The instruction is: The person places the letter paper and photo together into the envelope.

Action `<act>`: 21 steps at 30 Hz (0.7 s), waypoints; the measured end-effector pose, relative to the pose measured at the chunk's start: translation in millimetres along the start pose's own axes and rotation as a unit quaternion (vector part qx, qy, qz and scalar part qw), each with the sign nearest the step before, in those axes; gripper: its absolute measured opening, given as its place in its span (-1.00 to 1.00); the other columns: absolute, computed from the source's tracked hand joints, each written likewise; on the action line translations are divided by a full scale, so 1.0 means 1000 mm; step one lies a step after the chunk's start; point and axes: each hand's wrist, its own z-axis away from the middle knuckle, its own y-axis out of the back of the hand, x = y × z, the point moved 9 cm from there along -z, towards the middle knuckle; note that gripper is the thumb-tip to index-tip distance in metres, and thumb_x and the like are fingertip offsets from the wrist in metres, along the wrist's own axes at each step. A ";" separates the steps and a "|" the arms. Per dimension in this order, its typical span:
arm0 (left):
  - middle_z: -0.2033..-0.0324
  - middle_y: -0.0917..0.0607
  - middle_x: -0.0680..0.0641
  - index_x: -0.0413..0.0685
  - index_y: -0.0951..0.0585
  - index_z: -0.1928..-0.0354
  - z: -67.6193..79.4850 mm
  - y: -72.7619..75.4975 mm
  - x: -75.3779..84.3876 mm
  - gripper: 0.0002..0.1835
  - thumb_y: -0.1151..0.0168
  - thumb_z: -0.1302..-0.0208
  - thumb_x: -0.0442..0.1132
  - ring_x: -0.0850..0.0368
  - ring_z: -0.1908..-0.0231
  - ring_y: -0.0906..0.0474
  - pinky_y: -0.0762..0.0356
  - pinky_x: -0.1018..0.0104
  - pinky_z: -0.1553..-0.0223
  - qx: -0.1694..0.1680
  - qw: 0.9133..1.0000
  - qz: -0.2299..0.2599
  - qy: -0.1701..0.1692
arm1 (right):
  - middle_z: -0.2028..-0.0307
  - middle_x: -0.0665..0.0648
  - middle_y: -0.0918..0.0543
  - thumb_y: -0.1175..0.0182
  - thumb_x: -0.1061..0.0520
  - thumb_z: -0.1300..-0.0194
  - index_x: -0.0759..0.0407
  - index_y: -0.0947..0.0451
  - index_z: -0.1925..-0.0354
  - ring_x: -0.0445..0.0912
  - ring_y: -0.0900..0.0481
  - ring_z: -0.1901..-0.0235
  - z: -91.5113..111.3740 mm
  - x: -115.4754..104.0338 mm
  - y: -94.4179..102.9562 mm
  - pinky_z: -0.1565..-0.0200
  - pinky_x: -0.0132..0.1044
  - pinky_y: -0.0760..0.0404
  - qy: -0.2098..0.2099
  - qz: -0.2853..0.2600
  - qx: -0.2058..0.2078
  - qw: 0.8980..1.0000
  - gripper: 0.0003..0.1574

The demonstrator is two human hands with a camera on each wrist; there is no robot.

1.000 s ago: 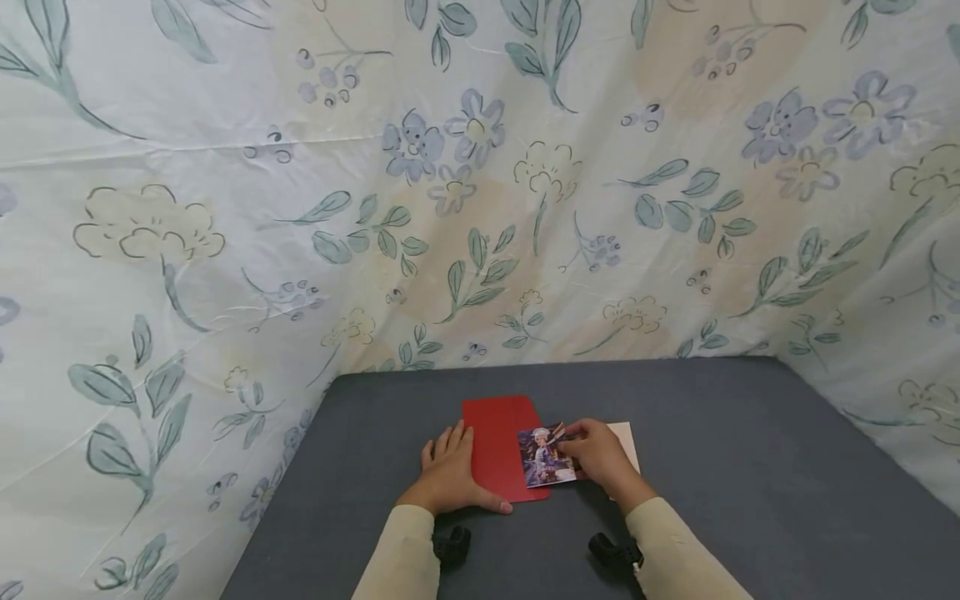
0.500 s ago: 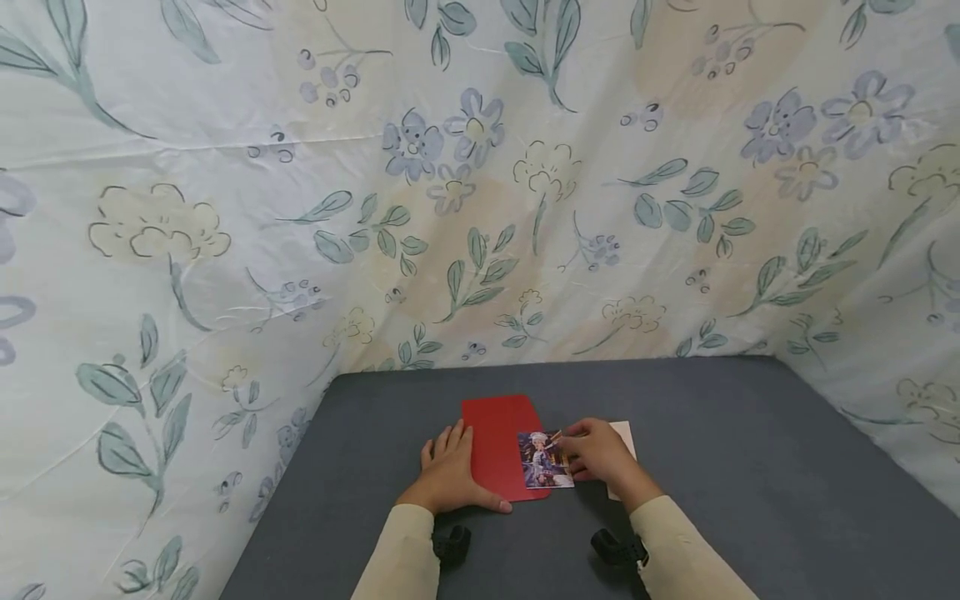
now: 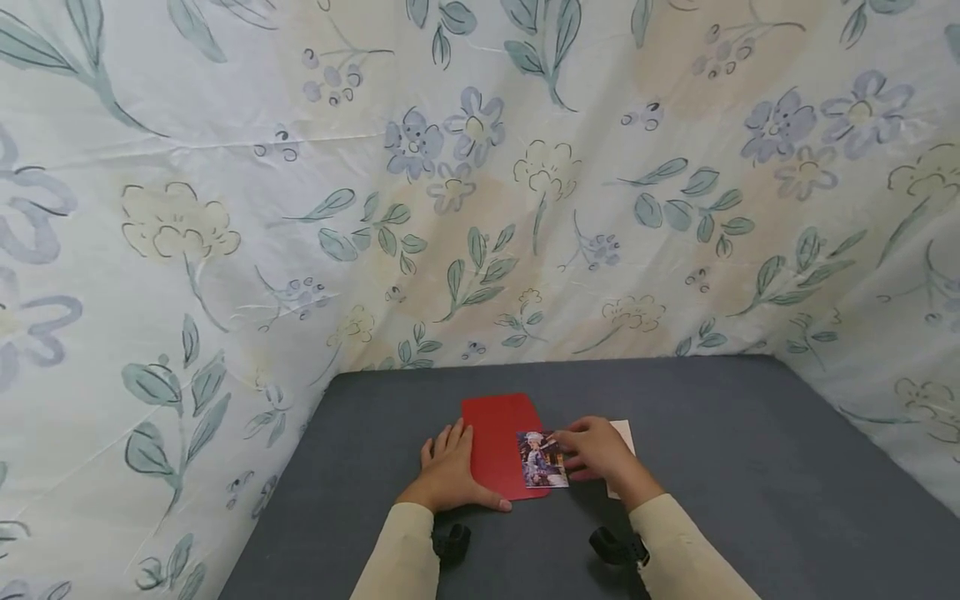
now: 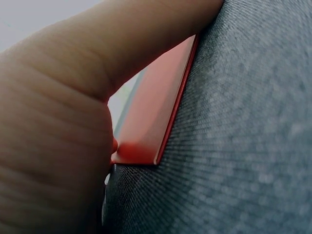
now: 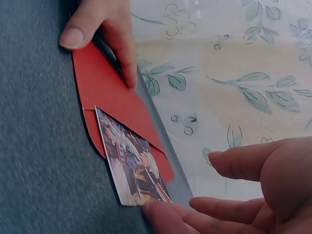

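A red envelope lies on the dark table in the head view. Part of a photo card, showing a figure in a white hat, sticks out of its right-hand mouth; the card's other end is hidden inside. My left hand rests spread at the envelope's left side, thumb along its near edge. At the card's outer end is my right hand. In the right wrist view its fingers touch the card's end, while the thumb stands apart from the card.
A cream sheet or card lies partly beneath the right hand. Dark cloth covers the table. Floral fabric hangs behind and at both sides. A black wrist strap sits on the left wrist, another on the right.
The photo card has straightened and slid a little left, farther into the envelope. My right hand has loosened its pinch and shifted to the card's end. The left hand has stayed put.
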 end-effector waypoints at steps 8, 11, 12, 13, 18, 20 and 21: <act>-0.68 -0.10 -0.27 -0.25 -0.14 -0.71 0.000 0.002 0.001 0.60 -0.63 0.27 0.54 -0.31 -0.59 0.01 0.18 -0.45 -0.52 0.001 1.000 0.010 0.000 | 0.05 0.34 -0.76 -0.31 0.09 -0.60 0.51 -0.55 -0.22 0.18 -0.82 0.18 0.001 -0.002 -0.015 0.24 0.07 -0.82 0.011 -0.037 -0.036 0.999 -0.49; -0.69 -0.09 -0.26 -0.25 -0.14 -0.72 0.000 0.002 0.000 0.61 -0.64 0.28 0.54 -0.32 -0.60 0.02 0.20 -0.45 -0.52 0.000 1.000 0.014 0.001 | 0.07 0.31 -0.77 -0.34 0.09 -0.58 0.50 -0.56 -0.21 0.17 -0.82 0.20 -0.001 -0.002 -0.020 0.25 0.05 -0.82 0.012 -0.045 -0.041 0.998 -0.49; -0.69 -0.09 -0.27 -0.25 -0.14 -0.71 -0.001 0.002 0.000 0.61 -0.64 0.28 0.54 -0.32 -0.60 0.02 0.20 -0.45 -0.52 0.000 1.000 0.015 0.002 | 0.08 0.31 -0.77 -0.34 0.09 -0.58 0.49 -0.57 -0.20 0.16 -0.82 0.20 -0.002 -0.002 -0.021 0.25 0.05 -0.82 0.013 -0.047 -0.043 0.998 -0.50; -0.68 -0.10 -0.27 -0.25 -0.15 -0.71 -0.001 0.002 0.000 0.61 -0.64 0.28 0.54 -0.32 -0.60 0.02 0.20 -0.45 -0.52 0.001 1.000 0.016 0.002 | 0.09 0.30 -0.77 -0.34 0.09 -0.58 0.49 -0.57 -0.20 0.16 -0.82 0.21 -0.002 -0.002 -0.022 0.25 0.04 -0.82 0.016 -0.047 -0.044 0.998 -0.51; -0.69 -0.10 -0.27 -0.25 -0.14 -0.72 -0.002 0.002 -0.001 0.62 -0.64 0.28 0.54 -0.33 -0.60 0.03 0.21 -0.45 -0.52 0.000 1.000 0.017 0.003 | 0.12 0.30 -0.77 -0.32 0.10 -0.59 0.48 -0.57 -0.20 0.16 -0.82 0.22 -0.001 -0.003 -0.024 0.26 0.04 -0.82 0.018 -0.058 -0.044 0.997 -0.53; -0.69 -0.08 -0.26 -0.24 -0.12 -0.72 -0.002 0.002 -0.001 0.63 -0.64 0.28 0.55 -0.32 -0.61 0.04 0.22 -0.44 -0.53 -0.002 1.000 0.016 0.004 | 0.11 0.31 -0.76 -0.32 0.10 -0.59 0.47 -0.58 -0.21 0.16 -0.82 0.21 -0.001 -0.003 -0.025 0.26 0.04 -0.82 0.017 -0.065 -0.044 0.997 -0.53; -0.69 -0.08 -0.27 -0.25 -0.13 -0.72 -0.002 0.002 -0.001 0.62 -0.63 0.28 0.55 -0.32 -0.61 0.04 0.21 -0.44 -0.53 -0.002 1.000 0.016 0.004 | 0.10 0.31 -0.76 -0.32 0.10 -0.60 0.47 -0.57 -0.21 0.16 -0.82 0.20 -0.001 -0.003 -0.025 0.26 0.05 -0.82 0.018 -0.067 -0.046 0.997 -0.52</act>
